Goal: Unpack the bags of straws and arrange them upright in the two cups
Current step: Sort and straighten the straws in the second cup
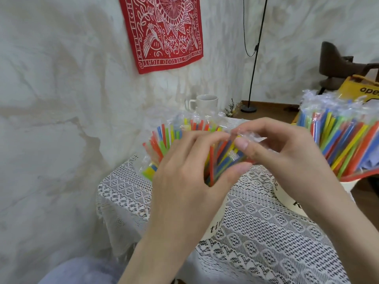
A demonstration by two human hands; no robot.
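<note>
Two hands, left (pixel 184 171) and right (pixel 287 152), pinch one straw bag (pixel 227 154) (second cup (pixel 287 193) already full).

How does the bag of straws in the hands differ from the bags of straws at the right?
The bag in the hands is a single bag, gripped by the left hand while the right hand pinches its plastic top. The bags at the right are several, untouched, standing bunched in a container and leaning. Both hold mixed-colour straws in clear plastic.

head-worn view, looking down, close over table (pixel 266 232)
</note>
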